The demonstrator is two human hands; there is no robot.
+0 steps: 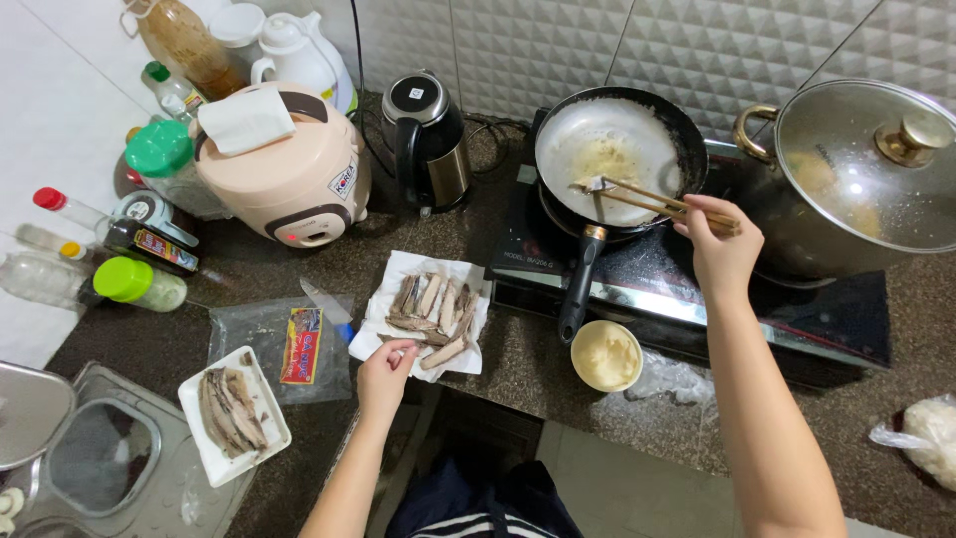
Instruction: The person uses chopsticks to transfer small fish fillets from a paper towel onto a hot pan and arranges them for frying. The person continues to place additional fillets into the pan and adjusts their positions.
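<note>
while the right hand (719, 251) grips chopsticks (657, 202) over the pan (607, 149), the left hand (383, 374) pinches paper towel (398, 274) on the dark speckled counter (518, 369).

The scene is evenly and fairly brightly lit from overhead, with soft, short shadows under the things on the dark speckled desk (518, 369). Glare sits on the glass pot lid (866, 164), the steel kettle (428, 139) and the pale inside of the frying pan (607, 149). The wide lens bends the wall tiles and stretches the edges. Focus is sharp throughout, with slight softness at the corners.
</note>
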